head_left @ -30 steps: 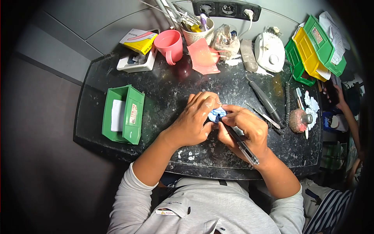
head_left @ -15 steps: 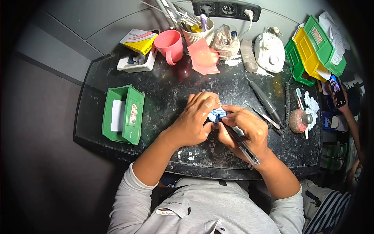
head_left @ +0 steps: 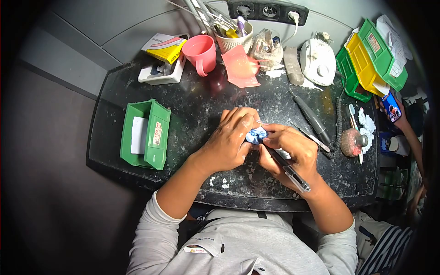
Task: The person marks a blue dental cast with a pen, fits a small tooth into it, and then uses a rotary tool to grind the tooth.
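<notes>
My left hand [head_left: 227, 142] is closed around a small pale blue cast [head_left: 255, 135], which looks like a dental plaster model; the fingers cover much of it. In my right hand [head_left: 295, 149] is a black pen [head_left: 286, 167] with a clear end, its tip directed at the cast. The right fingertips are close against the cast, and whether the tip touches it is hidden. To the right of the right hand lie a thin metal-bladed tool [head_left: 318, 141] and a dark handpiece [head_left: 312, 118] with a coiled cord.
A green bin [head_left: 160, 142] stands at left. Along the back are a pink mug [head_left: 200, 54], a pink sheet [head_left: 239, 68], a tool basket [head_left: 233, 43] and a white device [head_left: 317, 62]. A glass bottle [head_left: 350, 143] and stacked bins [head_left: 362, 62] are at right. Another person's hand holds a phone [head_left: 391, 107].
The pen and my right hand have shifted slightly to the right. My left hand holds the cast almost as before. The other person's phone has tilted and its screen picture differs.
</notes>
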